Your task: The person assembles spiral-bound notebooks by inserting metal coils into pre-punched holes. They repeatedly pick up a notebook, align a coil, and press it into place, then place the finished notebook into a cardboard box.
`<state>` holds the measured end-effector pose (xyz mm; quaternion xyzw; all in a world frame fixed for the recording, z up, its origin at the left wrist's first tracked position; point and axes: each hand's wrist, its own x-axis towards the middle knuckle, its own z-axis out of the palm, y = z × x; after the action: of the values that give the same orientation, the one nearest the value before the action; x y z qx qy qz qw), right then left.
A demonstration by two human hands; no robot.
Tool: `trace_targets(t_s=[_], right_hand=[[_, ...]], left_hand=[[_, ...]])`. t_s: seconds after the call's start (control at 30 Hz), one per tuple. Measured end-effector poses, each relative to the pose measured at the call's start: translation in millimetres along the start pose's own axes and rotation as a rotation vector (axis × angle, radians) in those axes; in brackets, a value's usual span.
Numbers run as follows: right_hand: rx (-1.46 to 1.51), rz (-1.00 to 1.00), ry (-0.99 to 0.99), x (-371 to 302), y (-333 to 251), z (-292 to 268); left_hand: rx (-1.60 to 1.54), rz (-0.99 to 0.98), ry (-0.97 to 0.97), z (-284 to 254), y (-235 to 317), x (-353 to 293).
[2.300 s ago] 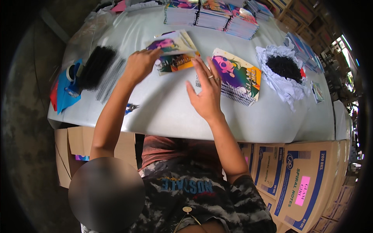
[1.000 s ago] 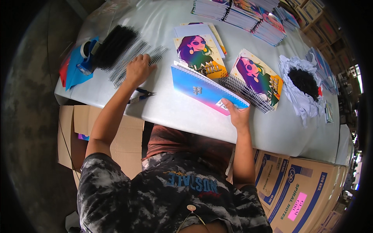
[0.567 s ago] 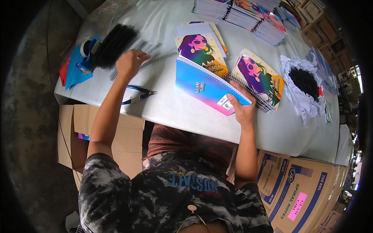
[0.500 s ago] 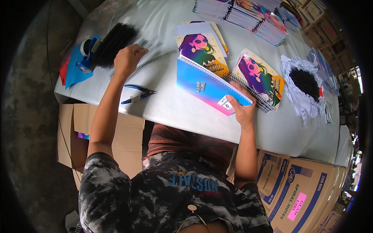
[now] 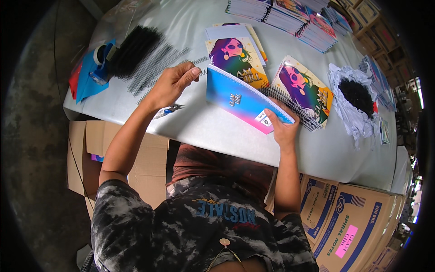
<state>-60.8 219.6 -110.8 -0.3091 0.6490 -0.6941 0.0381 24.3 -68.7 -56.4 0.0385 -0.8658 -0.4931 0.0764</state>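
Note:
My right hand [image 5: 284,129] grips an unbound notebook [image 5: 235,100] by its lower right corner, thumb on top. Its blue-to-pink cover faces me, and a row of punched holes runs along the upper edge. My left hand [image 5: 174,86] is closed in a pinch just left of the notebook's upper left corner. A bit of dark spiral coil [image 5: 203,71] shows at its fingertips; the rest is hidden by the hand. Beyond the left hand lie loose spiral coils [image 5: 152,68] beside a dense black bundle of coils [image 5: 136,51]. Blue-handled cutters [image 5: 167,111] are partly covered by my left wrist.
Illustrated notebooks [image 5: 235,54] lie behind the held one, with another stack [image 5: 303,88] and coils [image 5: 299,111] at right. Crumpled paper [image 5: 351,122] surrounds a black heap. Bound notebooks [image 5: 290,18] stand at the back. Cardboard boxes [image 5: 353,226] sit below the table.
My left hand has moved right and nearer, from the loose coils to beside the notebook's corner, with a coil at its fingertips. The right hand and notebook have barely moved.

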Motion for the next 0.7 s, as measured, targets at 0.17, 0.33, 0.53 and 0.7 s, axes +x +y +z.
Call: trace_targets(t_s=[0.17, 0.33, 0.53, 0.7], right_hand=[[-0.042, -0.094, -0.030, 2, -3, 1], [-0.067, -0.087, 0.011, -2, 1, 1], [-0.067, -0.189, -0.015, -1, -1, 2], [0.097, 0.042, 0.015, -8, 3, 4]], left_hand=[[-0.093, -0.147, -0.077, -3, 12, 7], [-0.198, -0.297, -0.202, -13, 24, 18], [-0.125, 0.021, -0.164, -22, 26, 24], [0.608, 0.454, -0.113, -21, 44, 18]])
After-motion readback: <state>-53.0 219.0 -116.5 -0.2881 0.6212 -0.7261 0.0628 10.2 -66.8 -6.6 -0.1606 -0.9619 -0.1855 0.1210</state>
